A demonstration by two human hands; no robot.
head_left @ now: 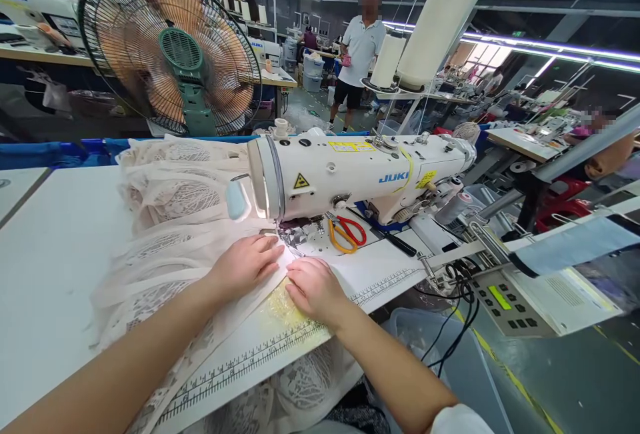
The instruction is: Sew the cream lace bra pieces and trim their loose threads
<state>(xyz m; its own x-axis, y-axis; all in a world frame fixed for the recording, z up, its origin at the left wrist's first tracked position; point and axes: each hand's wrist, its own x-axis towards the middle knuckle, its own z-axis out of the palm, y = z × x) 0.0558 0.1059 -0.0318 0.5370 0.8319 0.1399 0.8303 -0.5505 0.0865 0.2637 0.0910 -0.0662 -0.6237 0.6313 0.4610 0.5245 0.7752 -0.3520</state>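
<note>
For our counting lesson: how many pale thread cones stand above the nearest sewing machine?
2: the large cone and, left of it, the smaller cone. Another could be hidden behind them.

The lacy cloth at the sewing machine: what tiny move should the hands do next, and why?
Perhaps guide the lacy cloth gently under the sewing machine: its edge reaches the presser foot, the left hand lies on it, and the right hand is close by.
</note>
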